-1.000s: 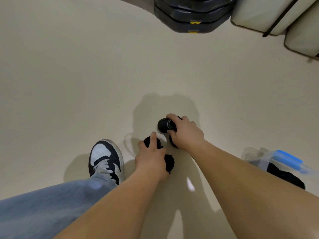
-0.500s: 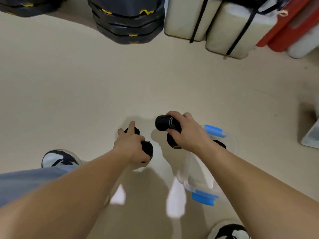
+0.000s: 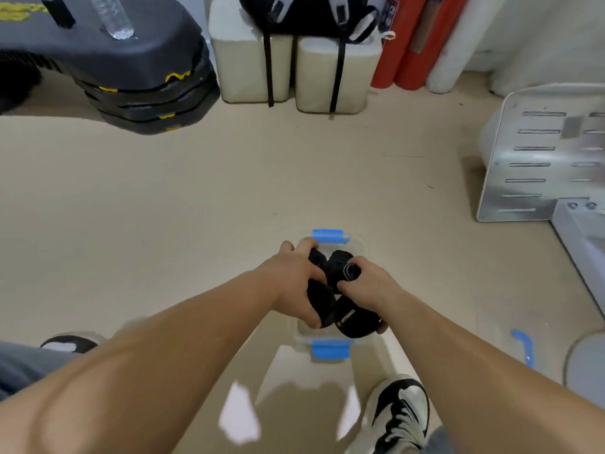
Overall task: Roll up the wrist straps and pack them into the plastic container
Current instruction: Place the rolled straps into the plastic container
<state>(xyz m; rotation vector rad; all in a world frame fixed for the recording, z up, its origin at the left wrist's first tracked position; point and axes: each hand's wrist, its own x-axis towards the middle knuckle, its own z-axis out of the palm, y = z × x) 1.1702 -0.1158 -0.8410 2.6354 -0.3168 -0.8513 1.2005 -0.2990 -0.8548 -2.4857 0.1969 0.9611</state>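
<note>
A clear plastic container (image 3: 358, 245) with blue clips at its far and near ends sits on the floor in front of me. Both hands are over it. My left hand (image 3: 291, 283) grips a rolled black wrist strap (image 3: 320, 301) at the container's left side. My right hand (image 3: 368, 288) holds another rolled black strap (image 3: 343, 267), and a further black roll with a small label (image 3: 352, 321) lies under that hand at the near end. The container's bottom is mostly hidden by hands and straps.
Stacked black step platforms (image 3: 131, 77) stand at the back left, two strapped white blocks (image 3: 294, 70) and red rolls (image 3: 402, 44) at the back. A grey metal panel (image 3: 540, 152) is at the right. A blue-edged lid (image 3: 523, 347) lies right of the container. My shoes (image 3: 399, 411) flank it.
Both hands have carried their rolled straps to the right and down into the container. The view has swung right, bringing the container under my hands.
</note>
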